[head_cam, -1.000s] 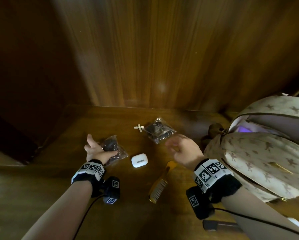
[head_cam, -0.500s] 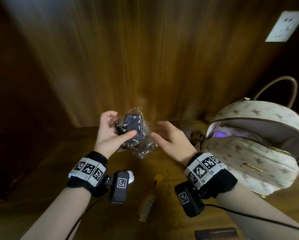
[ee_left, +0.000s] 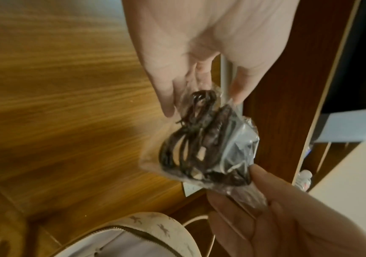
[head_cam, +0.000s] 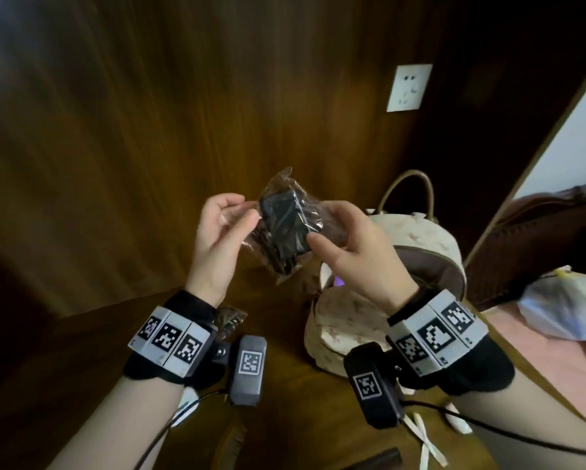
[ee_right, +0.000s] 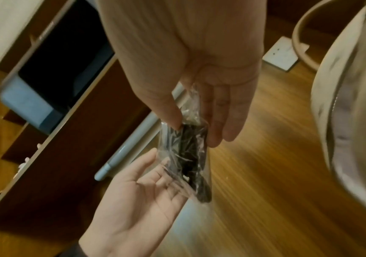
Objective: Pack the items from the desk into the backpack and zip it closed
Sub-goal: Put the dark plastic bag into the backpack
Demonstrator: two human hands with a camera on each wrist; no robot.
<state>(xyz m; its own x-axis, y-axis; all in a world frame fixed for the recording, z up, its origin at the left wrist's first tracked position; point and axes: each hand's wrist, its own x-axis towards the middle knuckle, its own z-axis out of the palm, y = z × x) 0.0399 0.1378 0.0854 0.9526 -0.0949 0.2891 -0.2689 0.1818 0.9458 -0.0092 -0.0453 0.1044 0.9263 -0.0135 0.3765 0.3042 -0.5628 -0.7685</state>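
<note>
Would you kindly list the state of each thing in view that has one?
Clear bag of black cables: sealed, held in the air.
Backpack: upright on the desk, main zip open.
Left hand: fingers relaxed beside the bag.
Right hand: pinches the bag.
Wall socket: nothing plugged in.

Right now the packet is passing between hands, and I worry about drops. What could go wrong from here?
1. The right hand pinches only one end of the crinkly clear plastic packet of black cables, while the left hand looks open in the right wrist view; the slippery film could slide free.
2. The cream star-patterned backpack shows a narrow opening, so the packet may snag on its rim.
</note>
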